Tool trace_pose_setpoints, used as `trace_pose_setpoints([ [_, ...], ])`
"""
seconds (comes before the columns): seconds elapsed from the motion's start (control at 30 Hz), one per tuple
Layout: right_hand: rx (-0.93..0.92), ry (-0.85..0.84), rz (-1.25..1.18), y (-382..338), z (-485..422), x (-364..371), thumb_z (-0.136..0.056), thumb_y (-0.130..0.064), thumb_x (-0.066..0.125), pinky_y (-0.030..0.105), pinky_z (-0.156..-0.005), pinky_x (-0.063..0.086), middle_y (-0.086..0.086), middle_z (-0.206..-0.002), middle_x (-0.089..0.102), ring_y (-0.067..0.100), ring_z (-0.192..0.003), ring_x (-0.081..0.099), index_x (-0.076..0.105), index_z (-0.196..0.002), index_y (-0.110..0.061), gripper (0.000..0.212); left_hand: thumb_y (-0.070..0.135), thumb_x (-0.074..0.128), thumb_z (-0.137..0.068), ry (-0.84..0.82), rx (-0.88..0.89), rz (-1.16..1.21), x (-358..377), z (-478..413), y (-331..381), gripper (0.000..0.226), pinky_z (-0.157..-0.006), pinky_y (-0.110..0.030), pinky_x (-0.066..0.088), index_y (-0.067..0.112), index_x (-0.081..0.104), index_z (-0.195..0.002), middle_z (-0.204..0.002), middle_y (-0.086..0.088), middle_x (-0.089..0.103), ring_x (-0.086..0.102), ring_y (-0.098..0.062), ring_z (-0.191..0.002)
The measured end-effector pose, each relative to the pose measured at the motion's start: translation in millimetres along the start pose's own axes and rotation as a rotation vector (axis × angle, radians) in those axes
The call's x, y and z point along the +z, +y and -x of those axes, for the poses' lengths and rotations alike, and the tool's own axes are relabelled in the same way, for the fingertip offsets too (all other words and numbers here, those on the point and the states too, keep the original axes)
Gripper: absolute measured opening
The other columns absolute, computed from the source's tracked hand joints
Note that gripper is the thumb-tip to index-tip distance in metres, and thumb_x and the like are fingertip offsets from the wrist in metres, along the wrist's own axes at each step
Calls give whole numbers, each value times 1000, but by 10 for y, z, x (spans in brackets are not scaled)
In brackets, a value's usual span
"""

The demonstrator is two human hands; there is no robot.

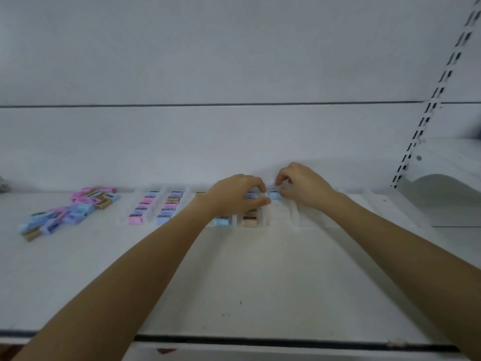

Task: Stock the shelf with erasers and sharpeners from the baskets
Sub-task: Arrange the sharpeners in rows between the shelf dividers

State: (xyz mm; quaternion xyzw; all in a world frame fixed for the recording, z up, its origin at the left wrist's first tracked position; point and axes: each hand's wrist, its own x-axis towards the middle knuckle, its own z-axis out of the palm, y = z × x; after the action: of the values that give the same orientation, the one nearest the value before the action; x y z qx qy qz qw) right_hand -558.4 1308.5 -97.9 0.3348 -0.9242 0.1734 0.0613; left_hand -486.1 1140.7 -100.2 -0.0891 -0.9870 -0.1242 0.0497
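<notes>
Both arms reach to the back of a white shelf point(234, 269). My right hand point(302, 186) pinches a small blue sharpener point(273, 195) at the far end of a clear divider lane point(279, 214). My left hand point(239, 194) hovers with curled fingers over the neighbouring lane, above a purple sharpener point(251, 196); whether it holds that piece I cannot tell. Rows of pink, purple, blue and tan sharpeners point(166, 207) fill the lanes to the left. A loose pile of sharpeners point(67, 212) lies at the far left.
A slotted white upright point(426, 110) rises at the right, with a shelf bracket point(447, 188) beside it. More clear lanes point(359, 201) continue to the right of my hands. The shelf's dark front edge point(260, 341) runs along the bottom.
</notes>
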Motion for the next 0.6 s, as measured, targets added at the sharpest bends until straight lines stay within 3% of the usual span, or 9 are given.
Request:
trace_pose_setpoints([
  [0.3,-257,132,-21,-473,56,-109,-90,-19,52,23,-74,36,-1,-102,57,12,-94,51,59,-105,-15,18,39,46,-93,98,-35,-215,-581,322,-282,30,-93,-34,43,22,56,-115,-120,2,60,52,-17,-109],
  [0.6,-468,-67,19,-1632,171,116,-89,-21,50,32,-80,46,-4,-100,60,13,-88,53,60,-105,-19,19,30,46,-93,157,-56,-307,-1118,1294,-797,21,-78,-26,40,22,59,-107,-110,8,64,55,-13,-102],
])
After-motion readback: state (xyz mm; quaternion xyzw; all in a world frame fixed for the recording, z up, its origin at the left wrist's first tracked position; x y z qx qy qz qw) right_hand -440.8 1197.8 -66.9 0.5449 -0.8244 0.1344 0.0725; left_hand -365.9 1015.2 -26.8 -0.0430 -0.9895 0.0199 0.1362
